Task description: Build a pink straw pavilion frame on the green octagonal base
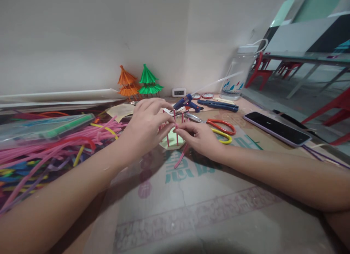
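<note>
A small pale green many-sided base [172, 141] with several upright pink pipe-cleaner posts [177, 137] stands on the table between my hands. My left hand [150, 119] arches over its left side, thumb and forefinger closed at the top of the posts. From the right, my right hand [203, 137] pinches a pink pipe cleaner close to the same front post. A loose pink end [181, 157] hangs below my right fingers, past the base's edge. My fingers hide part of the posts and the left of the base.
Pink pipe cleaners [104, 132] and a plastic case [54, 126] lie left. Behind are orange [127, 79] and green [148, 79] roofed models, a glue gun [187, 102] and a utility knife [218, 105]. Scissors [221, 125], a phone [276, 128] and a bottle [236, 73] are right.
</note>
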`<state>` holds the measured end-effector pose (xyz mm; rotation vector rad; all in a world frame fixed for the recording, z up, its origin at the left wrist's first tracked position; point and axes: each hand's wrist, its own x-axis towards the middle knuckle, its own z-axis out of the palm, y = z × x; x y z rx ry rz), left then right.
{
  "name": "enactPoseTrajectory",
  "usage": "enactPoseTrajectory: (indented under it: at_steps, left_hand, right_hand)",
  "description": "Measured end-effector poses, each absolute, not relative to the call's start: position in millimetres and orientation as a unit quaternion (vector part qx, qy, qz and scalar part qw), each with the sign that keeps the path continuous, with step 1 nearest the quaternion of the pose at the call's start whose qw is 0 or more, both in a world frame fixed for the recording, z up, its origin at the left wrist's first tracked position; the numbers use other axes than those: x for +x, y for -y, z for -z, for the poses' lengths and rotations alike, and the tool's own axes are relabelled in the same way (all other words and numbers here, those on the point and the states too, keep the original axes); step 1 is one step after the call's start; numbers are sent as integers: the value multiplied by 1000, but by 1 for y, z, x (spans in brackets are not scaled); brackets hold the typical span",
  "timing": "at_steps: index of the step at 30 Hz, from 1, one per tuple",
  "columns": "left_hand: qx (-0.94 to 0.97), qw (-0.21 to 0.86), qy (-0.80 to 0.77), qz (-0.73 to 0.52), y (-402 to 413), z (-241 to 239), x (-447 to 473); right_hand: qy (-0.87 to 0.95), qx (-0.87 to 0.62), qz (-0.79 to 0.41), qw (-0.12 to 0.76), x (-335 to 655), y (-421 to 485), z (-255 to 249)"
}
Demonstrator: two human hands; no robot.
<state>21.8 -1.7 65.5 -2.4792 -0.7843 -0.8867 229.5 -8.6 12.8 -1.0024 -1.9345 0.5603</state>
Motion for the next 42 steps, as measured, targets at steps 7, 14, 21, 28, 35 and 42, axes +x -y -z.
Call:
enactPoseTrajectory:
  at_steps: [7,14,21,28,35,42]
  left_hand:
    - [-887,168,299,309,4,-68,23]
    - [-888,171,298,307,3,-68,22]
    - [-889,169,301,302,2,-68,22]
    - [-891,167,297,300,2,-68,21]
    - [-892,164,300,294,2,-69,20]
    - [-884,110,326,317,0,-90,6]
  right_hand:
    - [776,-405,-227,428,230,10,-15]
    - [778,-409,-224,421,230,10,-15]
    - [776,-408,-223,426,229,10,-14]
    - [777,-408,-221,426,230,10,-13]
    - [774,-409,-228,426,230,9,-13]
    - [739,-376,-256,497,239,17,-20]
